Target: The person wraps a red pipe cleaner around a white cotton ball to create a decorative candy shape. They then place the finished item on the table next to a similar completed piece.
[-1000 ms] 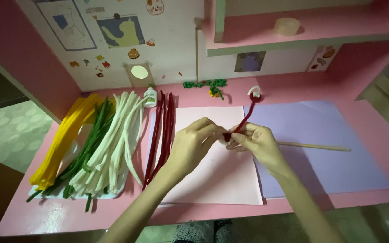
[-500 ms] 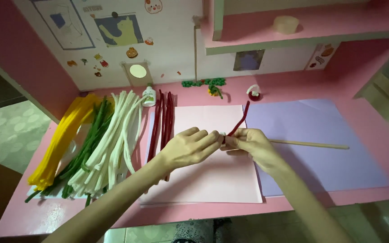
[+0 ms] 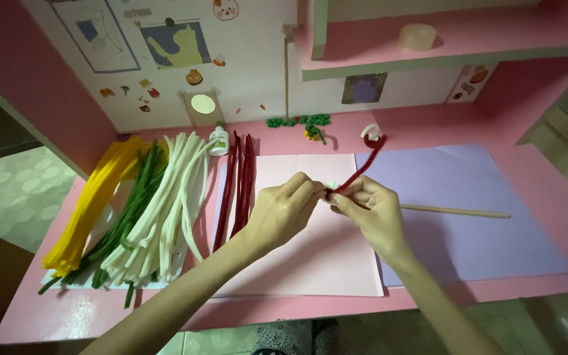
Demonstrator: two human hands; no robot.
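Across the last second the hands have stayed nearly where they were over the pink paper (image 3: 297, 263), while the red pipe cleaner (image 3: 361, 172) between them now lies at a lower slant, its far end stretching toward the small white-and-red curl (image 3: 370, 133) by the back wall; the bit of white at the pinch point shows more clearly than before. This looks like slow, close finger work at the junction of the two pieces rather than any big move.

On the far left lie bundles of yellow pipe cleaners (image 3: 87, 210), green pipe cleaners (image 3: 129, 210) and white pipe cleaners (image 3: 165, 210), then a small glue bottle (image 3: 218, 140) and a few dark red pipe cleaners (image 3: 238, 187) lying loose along the paper's left edge.

The left hand (image 3: 284, 213) is closed, thumb and fingers pinching a small white tuft (image 3: 330, 188) at the near end of the red pipe cleaner. The right hand (image 3: 373, 213) is closed too, fingertips meeting the left hand's at the same spot and gripping the red pipe cleaner, which rises from the pinch up and to the right.

Right of the hands a thin wooden stick (image 3: 458, 211) lies on the purple paper (image 3: 481, 230), untouched
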